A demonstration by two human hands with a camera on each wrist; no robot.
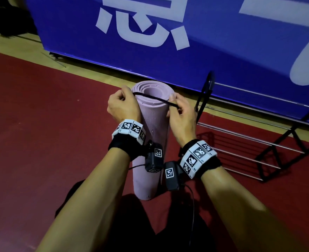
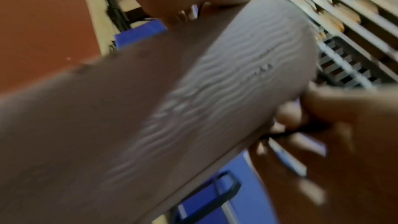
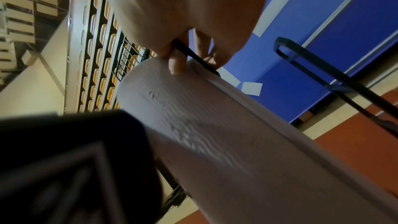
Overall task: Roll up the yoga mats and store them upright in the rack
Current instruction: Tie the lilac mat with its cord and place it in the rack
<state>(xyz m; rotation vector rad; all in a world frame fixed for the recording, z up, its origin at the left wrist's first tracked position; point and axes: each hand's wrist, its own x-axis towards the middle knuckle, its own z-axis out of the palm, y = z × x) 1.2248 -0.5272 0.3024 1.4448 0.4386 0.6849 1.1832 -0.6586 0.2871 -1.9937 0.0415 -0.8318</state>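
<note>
A rolled pink yoga mat stands upright on the red floor between my knees. A thin black elastic band stretches across its top end. My left hand pinches one end of the band at the mat's left rim. My right hand pinches the other end at the right rim. The wrist views show the ribbed mat close up and the band held between my right fingers. The black and steel rack lies low on the floor to the right.
A big blue banner board with white characters stands right behind the mat and rack. A strip of pale wooden floor runs along its base. Red floor spreads out to the left. Dark bags sit at the far left corner.
</note>
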